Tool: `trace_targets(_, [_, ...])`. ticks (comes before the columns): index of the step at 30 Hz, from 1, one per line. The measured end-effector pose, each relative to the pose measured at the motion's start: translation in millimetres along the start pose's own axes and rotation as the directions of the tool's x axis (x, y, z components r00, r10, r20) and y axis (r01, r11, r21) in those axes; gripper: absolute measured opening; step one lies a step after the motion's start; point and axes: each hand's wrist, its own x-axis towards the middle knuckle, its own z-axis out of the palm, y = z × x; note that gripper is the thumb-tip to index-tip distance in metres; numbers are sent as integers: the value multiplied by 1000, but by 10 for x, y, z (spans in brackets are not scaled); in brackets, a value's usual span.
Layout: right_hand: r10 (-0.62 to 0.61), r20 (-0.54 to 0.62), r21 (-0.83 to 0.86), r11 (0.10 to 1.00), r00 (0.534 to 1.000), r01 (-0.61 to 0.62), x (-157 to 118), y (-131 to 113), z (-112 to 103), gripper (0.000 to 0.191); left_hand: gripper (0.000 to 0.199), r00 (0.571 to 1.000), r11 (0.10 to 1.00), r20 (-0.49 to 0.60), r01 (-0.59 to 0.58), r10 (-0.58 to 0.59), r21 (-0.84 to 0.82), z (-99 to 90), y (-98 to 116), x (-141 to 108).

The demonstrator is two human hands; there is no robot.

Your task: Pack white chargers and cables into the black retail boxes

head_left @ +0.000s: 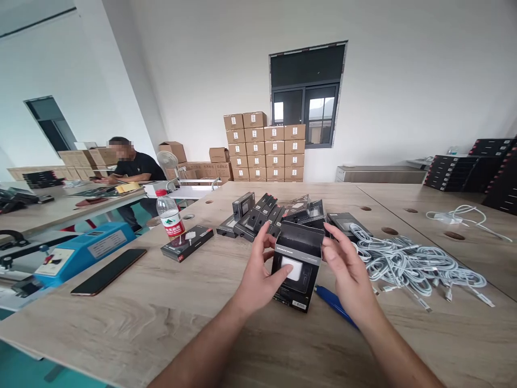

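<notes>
A black retail box (298, 293) stands upright on the wooden table in front of me, its top flap raised. A white charger (292, 270) shows through its front. My left hand (260, 272) grips the box from the left, thumb across the front and fingers behind. At the right edge of the raised flap is my right hand (346, 264), fingers apart and curved; whether its fingertips touch the flap is hard to see. A blue pen-like tool (335, 306) lies beneath my right hand, partly covered by it.
Several black boxes (256, 218) are heaped behind. White cables (424, 267) lie in a tangle at right. Left are a single box (188, 243), a bottle (169, 215), a phone (109, 271) and a blue machine (86, 250). A person (137, 167) sits at another table.
</notes>
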Motion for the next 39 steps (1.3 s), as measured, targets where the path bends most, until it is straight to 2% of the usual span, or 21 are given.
trace_targets(3, [-107,66,-48,993,992,110,-30,46,26,51,72,999,999,-18,-36,37,30,-57,-6,7])
trace_targets(6, [-122,129,-155,978,984,142,-40,99,7,31,41,997,993,25,-78,77,88,-127,11,14])
trace_targets(8, [-144,140,-221,960,980,172,-45,108,-14,22,21,995,993,24,-100,98,70,-172,24,28])
trace_targets(11, [-213,130,-235,942,968,239,-63,82,-20,17,13,986,987,-15,-163,163,-2,-208,35,52])
trace_targets(14, [-215,90,-129,966,972,226,-85,41,8,14,6,987,980,-30,-163,161,-112,-206,49,53])
trace_targets(16, [-196,76,-65,977,978,201,-95,16,28,18,15,992,972,-34,-127,123,-195,-205,72,41])
trace_targets(18, [-201,91,-78,975,975,208,-96,-6,37,19,22,992,967,-15,-122,122,-225,-219,105,28])
trace_targets(22, [-250,143,-191,942,958,275,-84,-43,25,15,17,977,970,53,-200,209,-138,-269,175,37])
trace_targets(25, [-271,168,-208,930,948,303,-74,-58,5,14,18,964,967,79,-250,254,-59,-289,200,59])
trace_targets(32, [-190,213,-136,966,958,221,-35,-73,-28,12,23,943,945,68,-327,325,22,-263,177,70])
trace_targets(39, [-170,242,-134,969,955,206,-4,-80,-61,14,21,950,953,86,-302,301,8,-288,188,60])
